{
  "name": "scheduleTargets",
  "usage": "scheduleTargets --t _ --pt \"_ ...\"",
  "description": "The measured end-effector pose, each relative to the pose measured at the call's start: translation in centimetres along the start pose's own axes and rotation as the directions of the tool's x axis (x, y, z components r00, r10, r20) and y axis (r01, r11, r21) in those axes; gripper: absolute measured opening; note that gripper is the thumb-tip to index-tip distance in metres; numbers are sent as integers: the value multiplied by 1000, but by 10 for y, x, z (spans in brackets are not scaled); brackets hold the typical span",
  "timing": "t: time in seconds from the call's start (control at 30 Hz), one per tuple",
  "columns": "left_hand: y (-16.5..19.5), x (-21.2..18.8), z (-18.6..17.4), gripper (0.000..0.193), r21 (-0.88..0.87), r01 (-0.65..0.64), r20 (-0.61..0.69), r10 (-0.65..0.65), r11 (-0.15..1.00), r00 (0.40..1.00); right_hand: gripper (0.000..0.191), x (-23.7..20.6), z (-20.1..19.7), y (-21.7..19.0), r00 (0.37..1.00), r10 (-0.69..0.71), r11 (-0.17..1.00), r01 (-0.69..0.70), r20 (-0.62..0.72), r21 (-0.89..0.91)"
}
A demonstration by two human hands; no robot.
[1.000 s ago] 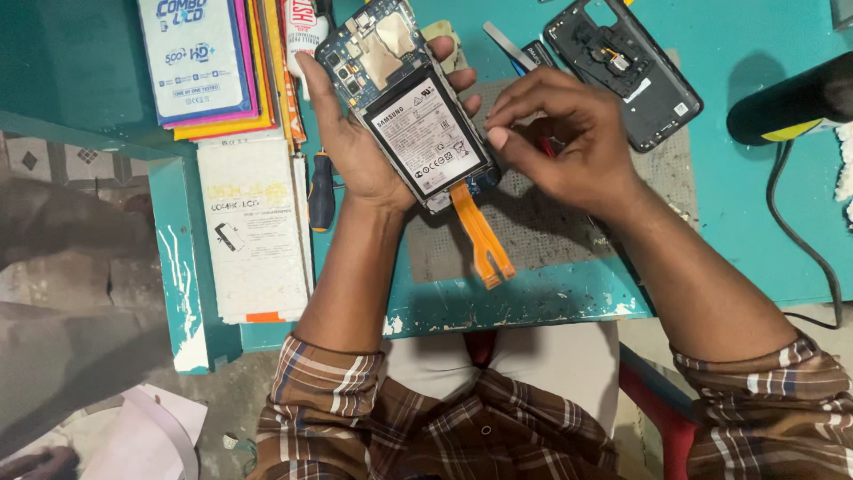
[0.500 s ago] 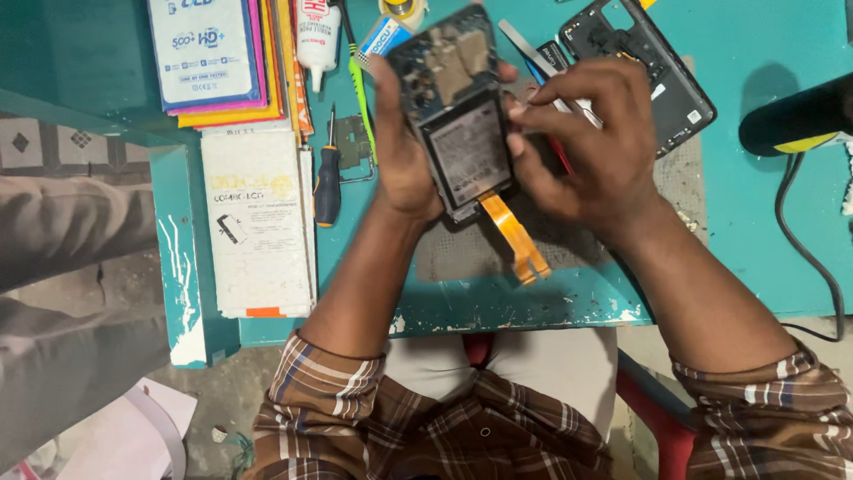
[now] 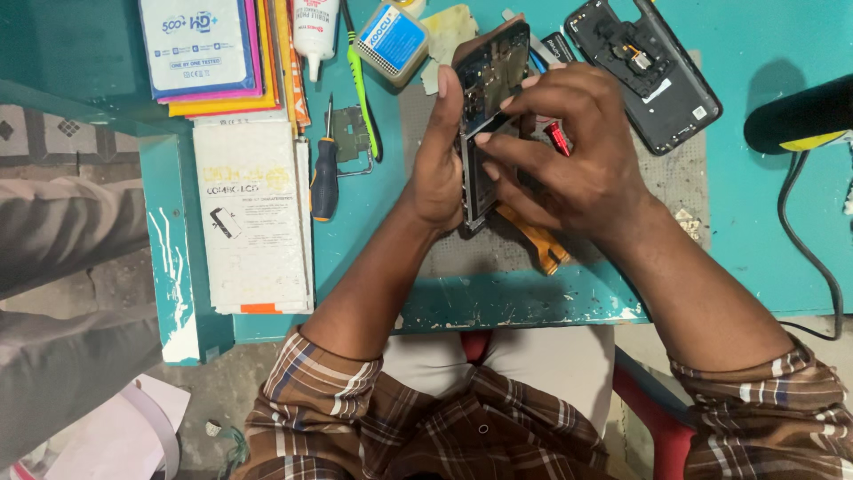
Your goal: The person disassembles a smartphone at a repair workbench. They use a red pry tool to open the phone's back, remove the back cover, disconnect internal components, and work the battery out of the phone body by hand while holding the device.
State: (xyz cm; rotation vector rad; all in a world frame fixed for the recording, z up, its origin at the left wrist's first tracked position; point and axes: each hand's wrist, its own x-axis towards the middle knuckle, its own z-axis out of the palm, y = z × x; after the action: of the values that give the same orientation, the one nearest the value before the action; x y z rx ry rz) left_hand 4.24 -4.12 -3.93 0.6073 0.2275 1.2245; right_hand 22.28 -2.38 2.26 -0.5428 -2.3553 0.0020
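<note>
My left hand (image 3: 438, 160) grips an opened phone (image 3: 490, 84) and holds it tilted on its edge above the grey mat (image 3: 462, 258) on the teal table (image 3: 764, 240). My right hand (image 3: 569, 147) reaches across it, fingertips pressing on the phone's exposed inner side. An orange flex strip (image 3: 533, 240) hangs from the phone's lower end onto the mat. A small red part (image 3: 557, 139) shows beside my right fingers. Much of the phone is hidden by both hands.
A black phone back cover (image 3: 644, 67) lies at the upper right. Left of my hands are a screwdriver (image 3: 324, 173), green tweezers (image 3: 360, 89), a glue bottle (image 3: 315, 27), a small blue box (image 3: 391, 40), stacked packets (image 3: 200, 44) and a white box (image 3: 253, 222). A black tool with cable (image 3: 800, 120) is at the right.
The phone has turned from lying face-up in my left palm to standing on its edge. My right hand has moved over it and now presses on its inner side.
</note>
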Motion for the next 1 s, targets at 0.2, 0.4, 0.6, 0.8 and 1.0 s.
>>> scheduleTargets --t 0.2,0.4,0.6,0.8,1.0 --pt "-3 3 3 68 -3 -7 -65 6 1000 998 36 -3 3 5 1000 -30 999 30 2 -37" --pt "-2 -2 4 65 42 -33 -34 35 999 999 38 6 0 7 995 -92 995 91 -36 -47" --pt "15 11 -4 85 -51 -126 -179 115 991 977 16 -3 -25 34 897 371 901 -285 -241 328" --pt "42 9 -5 92 30 -249 -299 246 968 922 7 -18 -35 52 836 543 821 -508 -82 259" --pt "49 8 -2 93 26 -282 -257 278 959 925 8 -19 -45 56 733 645 742 -669 216 56"
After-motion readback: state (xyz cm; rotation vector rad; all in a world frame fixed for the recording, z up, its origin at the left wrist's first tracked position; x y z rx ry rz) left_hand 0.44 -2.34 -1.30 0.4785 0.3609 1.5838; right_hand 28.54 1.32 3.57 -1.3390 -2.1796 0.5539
